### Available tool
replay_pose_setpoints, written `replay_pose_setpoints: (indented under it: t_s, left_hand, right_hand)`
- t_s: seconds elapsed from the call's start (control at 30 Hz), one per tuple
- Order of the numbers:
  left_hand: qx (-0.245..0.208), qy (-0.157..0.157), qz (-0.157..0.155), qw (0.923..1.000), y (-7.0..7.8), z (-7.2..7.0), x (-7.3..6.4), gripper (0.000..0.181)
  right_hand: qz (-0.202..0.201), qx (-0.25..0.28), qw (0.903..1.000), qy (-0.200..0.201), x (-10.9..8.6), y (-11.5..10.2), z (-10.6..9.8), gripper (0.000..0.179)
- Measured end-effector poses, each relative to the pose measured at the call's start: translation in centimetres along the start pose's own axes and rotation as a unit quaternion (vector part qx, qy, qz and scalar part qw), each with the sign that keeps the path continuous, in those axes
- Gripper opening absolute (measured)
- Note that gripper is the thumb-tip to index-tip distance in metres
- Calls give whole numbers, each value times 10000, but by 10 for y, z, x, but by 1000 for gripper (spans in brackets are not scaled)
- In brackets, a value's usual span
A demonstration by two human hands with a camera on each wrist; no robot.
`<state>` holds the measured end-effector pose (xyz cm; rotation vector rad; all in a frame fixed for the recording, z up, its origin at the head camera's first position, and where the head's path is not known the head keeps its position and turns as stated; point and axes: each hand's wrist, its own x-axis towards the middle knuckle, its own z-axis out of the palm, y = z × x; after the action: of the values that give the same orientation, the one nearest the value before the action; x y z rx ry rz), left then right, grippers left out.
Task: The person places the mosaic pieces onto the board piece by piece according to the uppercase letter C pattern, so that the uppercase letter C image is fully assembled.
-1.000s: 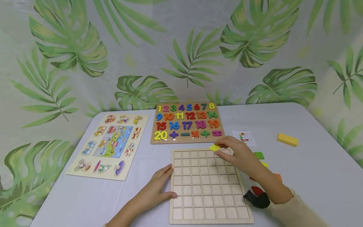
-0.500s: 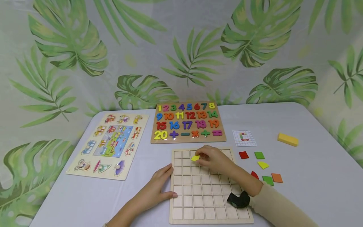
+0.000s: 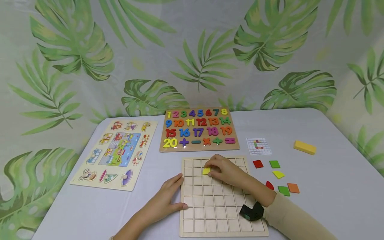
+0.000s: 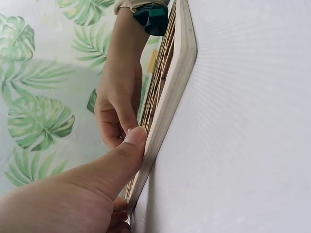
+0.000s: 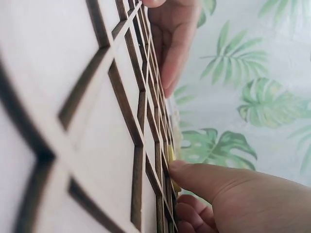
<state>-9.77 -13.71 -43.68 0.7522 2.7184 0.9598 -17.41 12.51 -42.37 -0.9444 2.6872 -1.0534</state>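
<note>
My right hand (image 3: 224, 169) pinches a small yellow tile (image 3: 206, 171) between thumb and fingers over the upper part of the wooden grid board (image 3: 223, 234), in the third column from the left. In the right wrist view, the thumb lies against the yellow tile (image 5: 170, 154) at the grid; whether it sits fully in a cell is hidden. My left hand (image 3: 163, 198) rests at the board's left edge with fingers fairly straight. The left wrist view shows its thumb (image 4: 136, 136) touching the rim of the board (image 4: 170, 104).
Right of the board lie red (image 3: 258, 164), green (image 3: 274, 164), yellow (image 3: 278, 174) and orange (image 3: 293, 188) tiles. Behind them are a pattern card (image 3: 258, 146) and a yellow block (image 3: 304, 147). A number puzzle (image 3: 199, 129) and a vehicle puzzle (image 3: 115, 155) stand farther back.
My right hand has carried the yellow tile leftward over the board, then slightly down toward a cell, and the tile has turned. My left hand has stayed at the board's edge.
</note>
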Motion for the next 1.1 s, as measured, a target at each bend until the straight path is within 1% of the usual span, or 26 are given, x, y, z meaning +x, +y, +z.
replay_pose_setpoints:
  t_s: [0.13, 0.33, 0.47, 0.53, 0.6, 0.73, 0.9, 1.0, 1.1]
  left_hand:
    - [12, -5, 6, 10000, 0, 0, 0, 87]
    - [34, -22, 33, 10000, 1, -1, -1, 86]
    - [56, -10, 59, 10000, 0, -1, -1, 86]
    - [59, 0, 64, 10000, -1, 0, -1, 86]
    - [55, 4, 64, 10000, -1, 0, 0, 87]
    - [35, 5, 55, 10000, -1, 1, -1, 87]
    - [52, 1, 68, 10000, -1, 0, -1, 86]
    - [58, 4, 78, 10000, 0, 0, 0, 86]
    - [62, 8, 80, 9999, 0, -1, 0, 86]
  right_hand:
    - [-98, 153, 9998, -62, 0, 1, -1, 20]
    - [-13, 110, 9999, -128, -1, 0, -2, 20]
    - [250, 129, 9994, -219, -3, -5, -6, 32]
    - [379, 130, 9990, -222, -7, -8, -12, 39]
    - [421, 110, 9989, -172, -10, -11, -19, 42]
    - [354, -10, 9993, 106, -22, -13, -40, 47]
    - [309, -170, 9981, 501, -45, -4, -65, 51]
    - [539, -271, 9964, 600, -60, 8, -77, 52]
    - [880, -279, 9939, 595, -75, 22, -85, 54]
